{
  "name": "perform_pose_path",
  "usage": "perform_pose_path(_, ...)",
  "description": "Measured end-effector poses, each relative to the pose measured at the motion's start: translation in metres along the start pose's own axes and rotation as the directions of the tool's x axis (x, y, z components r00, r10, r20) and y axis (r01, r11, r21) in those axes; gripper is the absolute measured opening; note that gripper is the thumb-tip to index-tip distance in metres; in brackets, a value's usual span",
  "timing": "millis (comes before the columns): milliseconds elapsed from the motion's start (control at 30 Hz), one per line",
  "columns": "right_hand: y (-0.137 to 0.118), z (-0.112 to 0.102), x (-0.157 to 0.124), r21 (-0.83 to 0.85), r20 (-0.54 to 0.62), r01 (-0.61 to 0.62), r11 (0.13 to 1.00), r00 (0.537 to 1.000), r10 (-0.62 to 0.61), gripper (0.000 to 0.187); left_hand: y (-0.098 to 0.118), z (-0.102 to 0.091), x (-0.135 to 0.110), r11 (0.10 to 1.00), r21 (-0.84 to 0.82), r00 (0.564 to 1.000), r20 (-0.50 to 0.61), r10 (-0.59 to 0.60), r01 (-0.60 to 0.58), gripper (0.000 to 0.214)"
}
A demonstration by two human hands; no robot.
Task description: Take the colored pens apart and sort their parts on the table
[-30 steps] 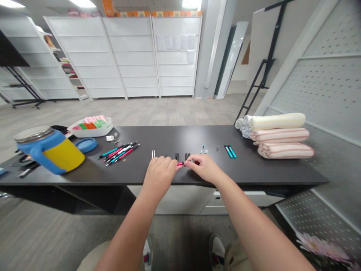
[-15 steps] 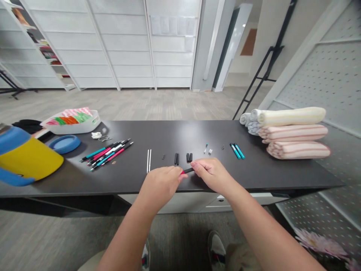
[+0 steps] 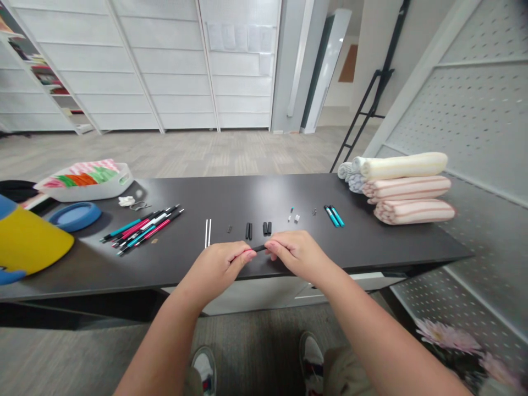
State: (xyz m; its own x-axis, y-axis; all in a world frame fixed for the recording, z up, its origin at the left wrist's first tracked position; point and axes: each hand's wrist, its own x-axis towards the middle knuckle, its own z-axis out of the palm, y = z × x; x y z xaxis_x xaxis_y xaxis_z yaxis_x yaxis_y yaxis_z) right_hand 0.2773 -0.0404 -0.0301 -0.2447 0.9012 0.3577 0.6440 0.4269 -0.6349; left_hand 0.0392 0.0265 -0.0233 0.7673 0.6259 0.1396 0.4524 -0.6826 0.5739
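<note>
Between my hands, over the front of the dark table, is a pen (image 3: 259, 248) whose black section shows; the rest lies inside my fingers. My left hand (image 3: 220, 265) is closed round its left part, and my right hand (image 3: 295, 252) pinches its right end. Just beyond lie two pairs of short black pen parts, one pair (image 3: 248, 230) and a wider pair (image 3: 267, 227). Two thin white refills (image 3: 208, 233) lie left of these, with small springs (image 3: 230, 229) between. Small clear and white pieces (image 3: 296, 218) and two teal barrels (image 3: 334, 216) lie to the right.
On the left, several pink, teal and white pens (image 3: 142, 228) lie piled near a blue lid (image 3: 75, 216), a yellow-and-blue container (image 3: 35, 239) and a white basket (image 3: 91, 190) of coloured cloth. Rolled towels (image 3: 414, 212) are stacked at the table's right end.
The camera view has shifted, so the table's contents sit further left in the picture. Both hands still grip the pen; less of its pink part shows at my left fingers.
</note>
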Motion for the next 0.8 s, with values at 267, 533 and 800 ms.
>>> perform_pose_path(267,0.003,-0.009,-0.003,0.252,0.16,-0.223,0.942,0.969,0.187,0.025,-0.001,-0.001,0.002,0.999,0.033,1.0,0.025,-0.011,0.01,0.043)
perform_pose_path(533,0.005,-0.005,-0.002,0.118,0.04,-0.233,0.965,0.972,0.23,0.042,-0.001,0.012,-0.001,0.965,0.259,0.991,-0.11,0.074,-0.043,0.038)
perform_pose_path(800,0.005,-0.005,0.001,0.09,0.014,-0.172,0.981,0.985,0.172,0.045,-0.001,0.023,-0.004,0.907,0.421,0.982,-0.155,0.105,-0.031,0.038)
